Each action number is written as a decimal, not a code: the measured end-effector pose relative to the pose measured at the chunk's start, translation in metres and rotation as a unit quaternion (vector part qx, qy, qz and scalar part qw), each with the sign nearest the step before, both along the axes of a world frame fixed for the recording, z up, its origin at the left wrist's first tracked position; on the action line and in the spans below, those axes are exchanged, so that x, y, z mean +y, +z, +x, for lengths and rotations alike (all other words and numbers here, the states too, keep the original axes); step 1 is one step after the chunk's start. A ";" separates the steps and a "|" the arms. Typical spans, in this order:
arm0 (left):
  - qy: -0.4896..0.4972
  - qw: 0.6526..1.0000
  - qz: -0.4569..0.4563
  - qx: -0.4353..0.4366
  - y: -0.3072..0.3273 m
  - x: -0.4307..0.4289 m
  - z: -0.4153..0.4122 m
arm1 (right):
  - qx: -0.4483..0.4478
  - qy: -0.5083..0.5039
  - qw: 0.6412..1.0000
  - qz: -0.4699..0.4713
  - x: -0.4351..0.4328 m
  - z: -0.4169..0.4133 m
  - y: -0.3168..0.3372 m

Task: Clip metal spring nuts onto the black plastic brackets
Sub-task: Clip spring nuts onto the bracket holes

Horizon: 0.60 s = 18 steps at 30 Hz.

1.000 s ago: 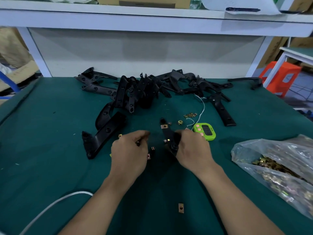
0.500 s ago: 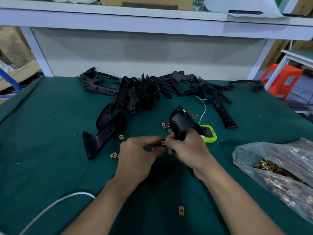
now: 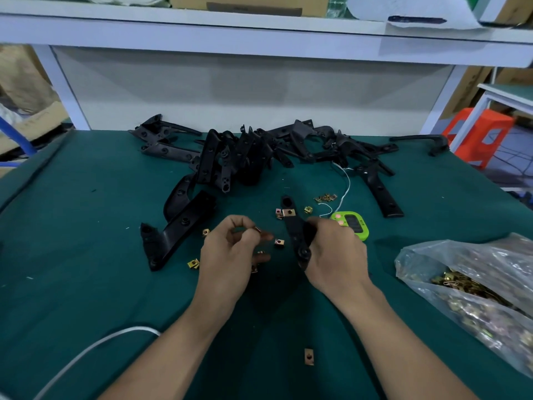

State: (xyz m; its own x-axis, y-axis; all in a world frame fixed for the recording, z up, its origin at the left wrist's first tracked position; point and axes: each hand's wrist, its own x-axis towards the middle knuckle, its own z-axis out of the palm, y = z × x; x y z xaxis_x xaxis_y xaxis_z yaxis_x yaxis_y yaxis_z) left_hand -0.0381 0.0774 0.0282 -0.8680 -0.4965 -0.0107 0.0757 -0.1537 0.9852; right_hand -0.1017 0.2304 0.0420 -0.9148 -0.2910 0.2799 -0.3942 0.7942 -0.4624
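So the hands have pulled apart: right hand (image 3: 334, 252) still grips the bracket (image 3: 297, 233) mid-tabletop (image 3: 86, 255), one nut (image 3: 288, 212) now clipped at its far end. Left hand (image 3: 227, 252) pinches a fresh nut (image 3: 257, 229) just left of it. Next hole's up, I'd guess.

You have a dark green tabletop (image 3: 86, 255) before you. Near its middle, a little toward the right edge, lies a lime-green timer (image 3: 353, 226) with a dark screen. Just beside it a thin white string (image 3: 347, 183) runs toward the far edge. A white cable (image 3: 95, 346) curves over the near left corner. A clear plastic bag (image 3: 476, 269) lies at the right edge. Above the far edge a white shelf (image 3: 259, 39) carries a cardboard box (image 3: 248, 2). Beyond the far right corner stands an orange stool (image 3: 484, 134).
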 end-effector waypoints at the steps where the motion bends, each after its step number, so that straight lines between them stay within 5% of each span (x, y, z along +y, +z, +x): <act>1: -0.007 1.000 0.016 -0.001 0.001 0.000 0.000 | 0.006 -0.006 1.000 0.017 -0.001 0.000 0.000; 7: -0.019 0.995 0.093 -0.018 0.005 0.000 -0.002 | -0.005 -0.022 0.997 0.068 -0.001 -0.003 0.000; 14: -0.015 0.998 0.061 -0.019 0.010 -0.004 0.001 | -0.011 -0.009 0.998 0.063 0.000 -0.005 -0.004; 16: -0.037 0.998 0.041 -0.021 0.011 -0.002 0.003 | -0.006 -0.008 0.998 0.068 0.000 -0.006 -0.006; 18: -0.018 0.996 -0.083 -0.028 0.009 -0.001 0.005 | -0.003 -0.011 0.997 0.072 0.000 -0.006 -0.007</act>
